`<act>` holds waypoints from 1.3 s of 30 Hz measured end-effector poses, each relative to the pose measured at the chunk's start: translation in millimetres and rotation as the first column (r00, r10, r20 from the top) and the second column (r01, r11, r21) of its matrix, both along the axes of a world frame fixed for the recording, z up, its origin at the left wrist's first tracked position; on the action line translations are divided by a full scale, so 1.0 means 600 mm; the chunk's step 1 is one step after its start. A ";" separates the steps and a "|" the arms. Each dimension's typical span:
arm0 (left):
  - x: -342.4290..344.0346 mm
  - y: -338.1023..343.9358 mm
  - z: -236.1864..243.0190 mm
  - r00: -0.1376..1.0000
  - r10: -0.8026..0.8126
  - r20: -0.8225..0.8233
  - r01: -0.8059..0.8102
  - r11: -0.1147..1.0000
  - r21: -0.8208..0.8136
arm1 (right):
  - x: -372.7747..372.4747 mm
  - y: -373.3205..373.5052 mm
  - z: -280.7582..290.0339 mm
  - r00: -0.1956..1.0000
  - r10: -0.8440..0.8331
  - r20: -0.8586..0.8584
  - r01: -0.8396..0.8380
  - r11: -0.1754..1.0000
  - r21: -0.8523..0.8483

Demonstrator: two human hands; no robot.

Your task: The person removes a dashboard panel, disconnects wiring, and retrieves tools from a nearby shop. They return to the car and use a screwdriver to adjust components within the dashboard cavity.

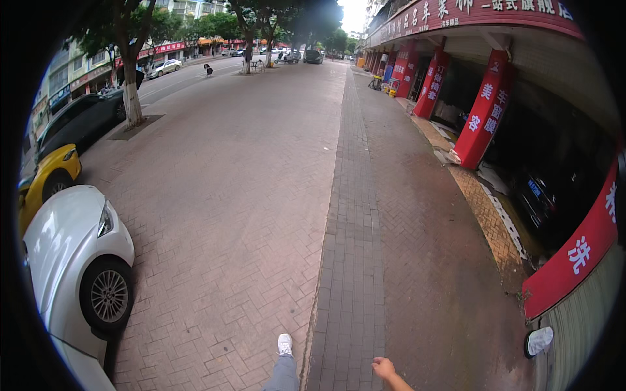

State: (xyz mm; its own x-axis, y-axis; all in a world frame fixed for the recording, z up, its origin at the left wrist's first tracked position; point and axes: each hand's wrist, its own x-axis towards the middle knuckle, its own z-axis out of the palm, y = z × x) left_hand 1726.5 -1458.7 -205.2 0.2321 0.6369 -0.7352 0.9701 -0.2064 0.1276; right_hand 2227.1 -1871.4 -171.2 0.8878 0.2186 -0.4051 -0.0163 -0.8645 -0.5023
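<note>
My left hand is lying out of view; a white car (pixel 65 238) is standing leftmost. Grey paving (pixel 349 293) is running beneath my right hand (pixel 383 367), probably feeling hard, heavy, its edge offering little hold. I'm seeing nothing held; fingertip contact I cannot tell.

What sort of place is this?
Probably an outdoor walkway beside a row of town shops: a brick pavement stretches ahead, with red lettered pillars on the right and a white car on the left.
</note>
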 end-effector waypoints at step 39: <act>2.900 1.807 0.050 0.700 0.314 0.641 -0.317 0.941 -0.115 | 2.515 1.490 -0.083 0.941 -0.030 -0.336 0.009 0.998 -0.063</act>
